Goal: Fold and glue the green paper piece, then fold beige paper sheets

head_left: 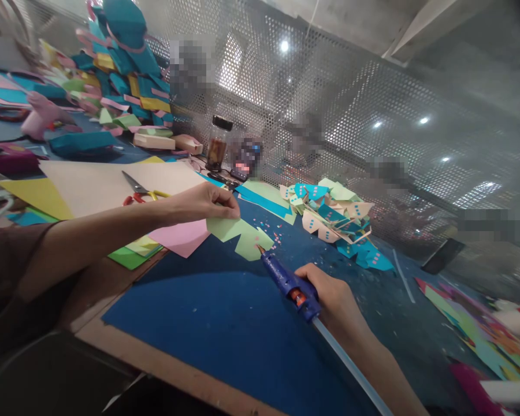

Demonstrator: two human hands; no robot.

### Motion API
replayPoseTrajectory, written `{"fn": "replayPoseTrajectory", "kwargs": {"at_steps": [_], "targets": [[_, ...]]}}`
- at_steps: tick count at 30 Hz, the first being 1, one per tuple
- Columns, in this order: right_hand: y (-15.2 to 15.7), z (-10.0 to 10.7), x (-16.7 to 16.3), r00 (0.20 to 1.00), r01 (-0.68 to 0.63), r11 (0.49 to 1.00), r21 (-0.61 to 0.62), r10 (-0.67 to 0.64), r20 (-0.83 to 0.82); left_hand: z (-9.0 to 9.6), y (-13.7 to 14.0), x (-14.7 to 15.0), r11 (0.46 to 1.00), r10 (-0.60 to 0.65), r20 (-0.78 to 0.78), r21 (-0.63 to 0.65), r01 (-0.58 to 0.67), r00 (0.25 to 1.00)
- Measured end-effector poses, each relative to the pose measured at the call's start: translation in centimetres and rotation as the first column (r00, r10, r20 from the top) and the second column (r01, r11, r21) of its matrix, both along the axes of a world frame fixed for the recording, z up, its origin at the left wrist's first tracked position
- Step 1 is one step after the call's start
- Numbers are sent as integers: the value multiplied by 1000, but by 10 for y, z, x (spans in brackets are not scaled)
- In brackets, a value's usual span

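My left hand [219,202] pinches the upper left end of a light green paper cutout [247,236], which has a V-shaped notch in its lower edge. In my right hand [327,289] is a blue glue gun [288,280], with a long translucent glue stick [346,361] sticking out of its back. The gun's nozzle touches or hovers just over the cutout's right part; I cannot tell which. Tiny pink paper bits [275,231] lie around there, some of them on the cutout. A pink paper sheet [184,236] lies beneath my left forearm.
Scissors [141,188] with red and yellow handles lie on a cream sheet [91,182]. A pile of folded paper pieces [333,216] sits at the back right. A lidded jar [217,144] and a phone [246,159] stand against the perforated metal screen [329,110]. Coloured papers [476,323] lie far right.
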State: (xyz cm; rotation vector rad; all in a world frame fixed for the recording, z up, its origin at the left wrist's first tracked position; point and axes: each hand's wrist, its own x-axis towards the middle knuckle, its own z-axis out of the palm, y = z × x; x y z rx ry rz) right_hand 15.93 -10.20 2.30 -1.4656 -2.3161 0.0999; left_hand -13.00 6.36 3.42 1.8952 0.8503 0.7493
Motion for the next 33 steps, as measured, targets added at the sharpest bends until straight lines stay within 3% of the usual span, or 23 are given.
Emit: {"fn": "replayPoseTrajectory", "kwargs": {"at_steps": [33], "targets": [[5,-9,3,996,-36,999,-6,36,87,3,-7,2,999,-26,-37,-24,25,999]]}}
